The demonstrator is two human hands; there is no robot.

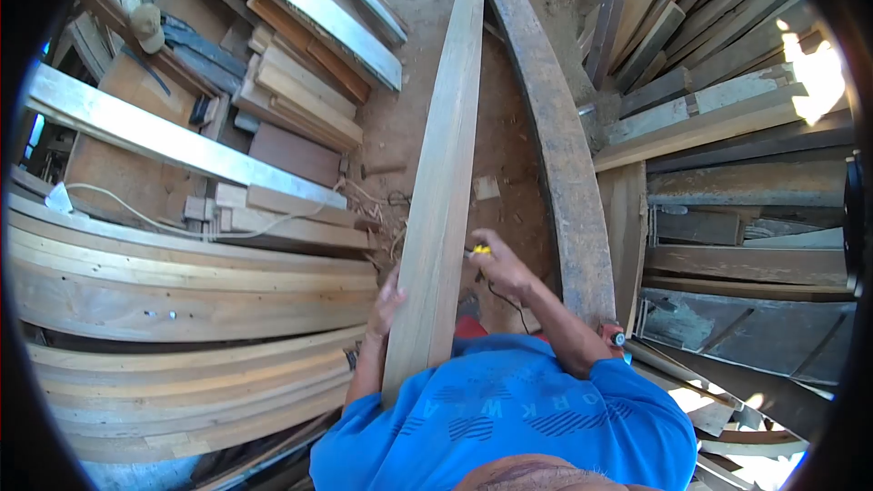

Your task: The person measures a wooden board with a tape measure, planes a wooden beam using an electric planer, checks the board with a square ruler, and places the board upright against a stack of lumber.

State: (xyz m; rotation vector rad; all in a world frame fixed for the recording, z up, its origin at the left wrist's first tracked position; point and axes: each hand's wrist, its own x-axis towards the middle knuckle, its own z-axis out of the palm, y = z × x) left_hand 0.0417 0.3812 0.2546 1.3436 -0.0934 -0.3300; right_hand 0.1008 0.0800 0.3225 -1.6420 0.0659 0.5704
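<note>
A long pale wooden beam (441, 159) runs from my chest away to the far end. My left hand (388, 303) rests against the beam's left side near my body, its fingers wrapped on the edge. Just right of the beam, my right hand (500, 262) is closed round a small tool with a yellow part (481, 249). The tool's other end is hidden at the beam's side. A dark cord (506, 298) hangs below my right hand.
A rough, weathered beam (568, 164) lies to the right, with a red tool (614, 335) at its near end. Stacked boards (182, 286) fill the left side. More planks (746, 259) line the right. A wooden-handled hammer (383, 169) lies on the dirt floor.
</note>
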